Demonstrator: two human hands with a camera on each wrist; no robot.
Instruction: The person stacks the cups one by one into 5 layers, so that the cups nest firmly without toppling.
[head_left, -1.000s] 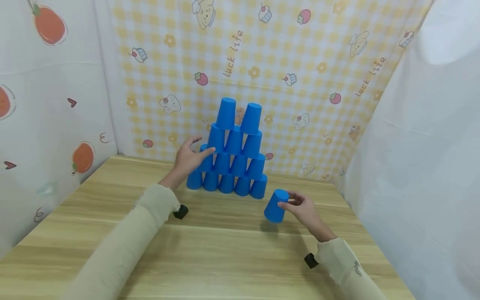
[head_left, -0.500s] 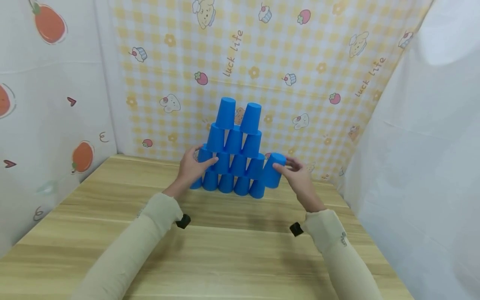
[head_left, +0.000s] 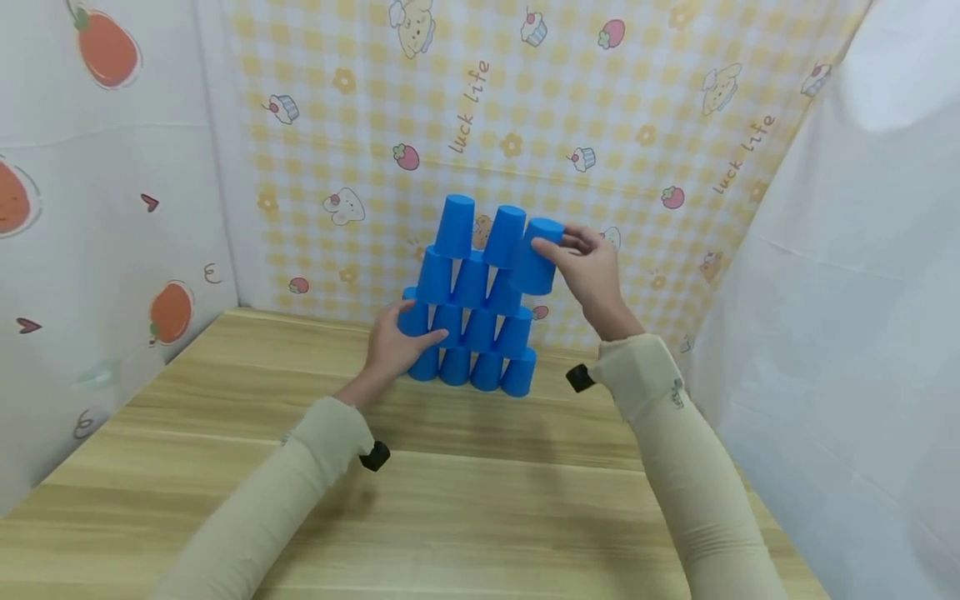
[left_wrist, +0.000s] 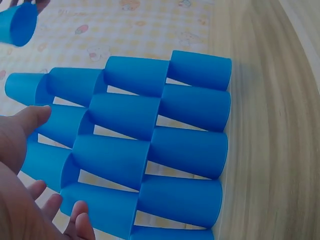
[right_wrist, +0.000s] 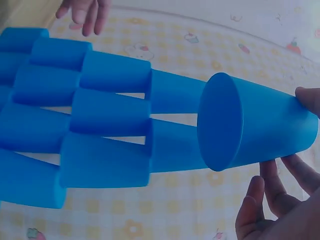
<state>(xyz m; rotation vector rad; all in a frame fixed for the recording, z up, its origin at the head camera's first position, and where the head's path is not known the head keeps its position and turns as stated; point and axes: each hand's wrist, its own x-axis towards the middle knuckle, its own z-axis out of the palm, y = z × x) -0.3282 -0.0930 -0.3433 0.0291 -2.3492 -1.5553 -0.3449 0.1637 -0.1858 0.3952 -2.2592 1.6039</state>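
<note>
A pyramid of blue cups [head_left: 471, 282], all upside down, stands in stepped rows, with two cups in its top row. My right hand [head_left: 594, 271] pinches another blue cup [head_left: 536, 265], mouth downward, in the air just right of the top row. The right wrist view shows this cup [right_wrist: 270, 125] between thumb and fingers, its open rim facing the pyramid. At the pyramid's lower left, my left hand [head_left: 397, 343] has its fingers spread and holds nothing. Whether this hand [left_wrist: 22, 175] touches the cups, I cannot tell.
The pyramid stands on a wood-grain table [head_left: 450, 517] near its back edge. Behind it hangs a yellow checked cloth [head_left: 525, 108]. White cloths close off both sides. A small black block [head_left: 375, 456] sits at the left cuff, another black block [head_left: 579, 377] at the right cuff.
My right hand has lifted its cup from low at the pyramid's right up to the top row's height. My left hand has shifted slightly down and right. The stacked cups have not moved.
</note>
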